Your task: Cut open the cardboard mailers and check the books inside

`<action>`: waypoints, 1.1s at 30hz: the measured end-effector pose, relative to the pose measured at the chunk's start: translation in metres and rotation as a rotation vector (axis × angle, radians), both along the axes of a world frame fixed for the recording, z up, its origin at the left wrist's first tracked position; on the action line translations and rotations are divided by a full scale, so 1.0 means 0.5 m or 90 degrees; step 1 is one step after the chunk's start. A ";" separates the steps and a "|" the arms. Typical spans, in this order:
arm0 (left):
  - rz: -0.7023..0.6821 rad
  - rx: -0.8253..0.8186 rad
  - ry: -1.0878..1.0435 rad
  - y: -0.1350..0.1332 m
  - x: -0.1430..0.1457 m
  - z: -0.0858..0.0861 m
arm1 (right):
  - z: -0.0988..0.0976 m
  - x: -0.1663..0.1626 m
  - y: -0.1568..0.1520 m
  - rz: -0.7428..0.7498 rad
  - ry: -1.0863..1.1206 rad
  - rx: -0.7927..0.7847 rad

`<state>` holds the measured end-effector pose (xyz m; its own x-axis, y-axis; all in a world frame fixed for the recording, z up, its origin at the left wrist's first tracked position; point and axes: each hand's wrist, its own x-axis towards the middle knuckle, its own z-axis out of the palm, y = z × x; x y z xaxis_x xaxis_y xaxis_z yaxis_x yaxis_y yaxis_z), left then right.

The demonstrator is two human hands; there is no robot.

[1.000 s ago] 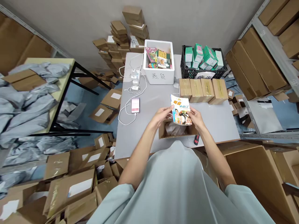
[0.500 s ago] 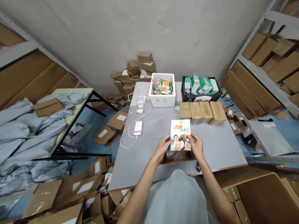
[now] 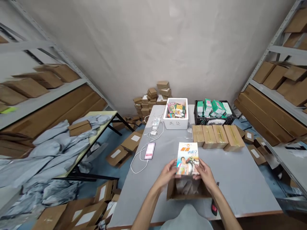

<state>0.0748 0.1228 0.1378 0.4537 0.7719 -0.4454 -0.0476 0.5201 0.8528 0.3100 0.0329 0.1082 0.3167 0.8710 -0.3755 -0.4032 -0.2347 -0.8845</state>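
A booklet with a colourful cover (image 3: 187, 158) is held upright between my two hands. My left hand (image 3: 169, 172) grips its lower left edge, and my right hand (image 3: 203, 173) grips its lower right edge. Just below the booklet, an open cardboard box (image 3: 189, 196) stands on the grey table (image 3: 153, 191). Crumpled, pale wrapping (image 3: 188, 186) lies inside that box. Beside my right forearm is a red and black tool (image 3: 214, 207), partly covered by the arm, so its kind cannot be made out.
A white foam box (image 3: 176, 124) holding booklets and a black crate (image 3: 202, 120) of green and white boxes stand at the back. Several taped cartons (image 3: 209, 139) line up before the crate. A phone (image 3: 150, 151) with a cable lies left. Grey parcels (image 3: 55, 143) cover another table.
My view has tilted up, so the table sits lower in the picture and more of the open box shows. Both hands still hold the booklet above it.
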 end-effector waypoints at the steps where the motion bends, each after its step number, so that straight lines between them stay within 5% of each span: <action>1: 0.033 0.050 0.006 0.046 0.010 0.018 | 0.019 0.011 0.059 0.003 -0.003 0.026; 6: 0.220 0.298 0.069 0.320 0.078 0.189 | 0.174 0.043 0.384 0.020 0.047 0.176; 8: 0.323 0.350 0.138 0.395 0.092 0.256 | 0.223 0.040 0.464 -0.008 0.059 0.188; 10: 0.363 0.374 0.157 0.427 0.086 0.280 | 0.231 0.038 0.491 -0.029 0.056 0.182; 12: 0.354 0.374 0.167 0.414 0.059 0.244 | 0.197 0.047 0.462 -0.047 0.050 0.158; 14: 0.306 0.341 0.194 0.358 0.016 0.161 | 0.134 0.076 0.385 -0.070 0.041 0.117; 18: 0.243 0.138 0.296 0.164 -0.081 -0.037 | -0.010 0.170 0.146 -0.145 0.012 -0.015; 22: 0.184 -0.060 0.356 -0.032 -0.134 -0.159 | -0.136 0.243 -0.105 -0.218 -0.001 -0.200; 27: 0.120 -0.197 0.334 -0.152 -0.121 -0.219 | -0.225 0.263 -0.300 -0.165 0.004 -0.314; 33: 0.069 -0.234 0.264 -0.155 -0.071 -0.237 | -0.218 0.218 -0.262 -0.049 0.090 -0.338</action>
<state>0.0395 0.0452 0.0192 0.1099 0.5650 -0.8178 0.1831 0.7972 0.5753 0.4191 -0.0981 -0.0005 0.2871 0.5271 -0.7999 -0.5433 -0.5981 -0.5891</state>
